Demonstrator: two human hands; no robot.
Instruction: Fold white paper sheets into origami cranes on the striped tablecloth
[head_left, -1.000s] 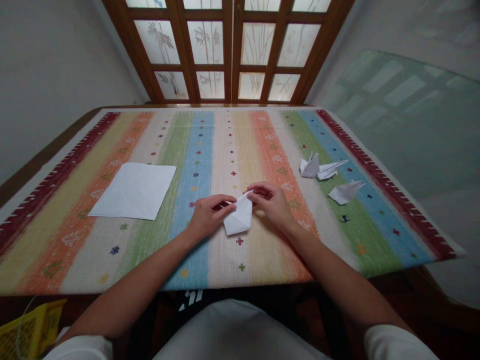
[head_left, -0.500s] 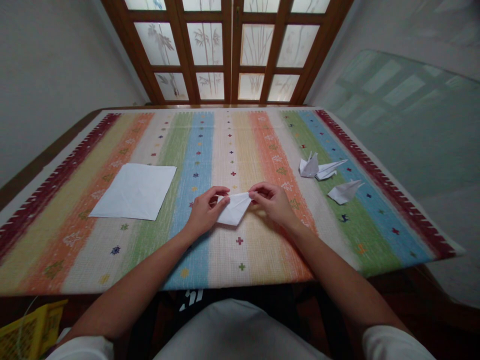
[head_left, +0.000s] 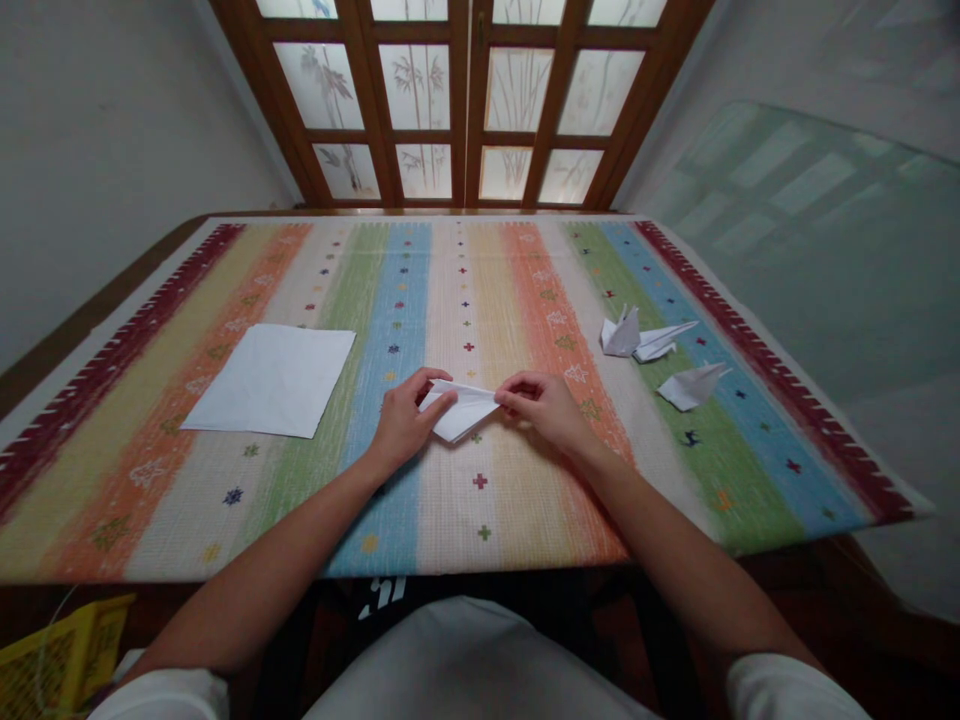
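A small piece of folded white paper (head_left: 459, 412) is held just above the striped tablecloth, between my two hands. My left hand (head_left: 409, 415) pinches its left end, thumb on top and fingers behind. At the paper's right corner, my right hand (head_left: 544, 408) has thumb and forefinger closed on the tip. The paper narrows toward that right tip, and a folded edge shows along its far side. What the fingers cover cannot be seen.
Flat white paper sheets (head_left: 274, 382) lie to the left on the striped tablecloth (head_left: 480, 540). Three folded paper cranes (head_left: 619, 334) sit on the right side. A yellow plastic basket (head_left: 64, 655) is below the table at the lower left. A wooden door (head_left: 465, 110) stands beyond the table.
The folded paper has turned and tilted between my hands; its near corner has shifted left, and its far folded edge shows more. Both hands keep their grip.
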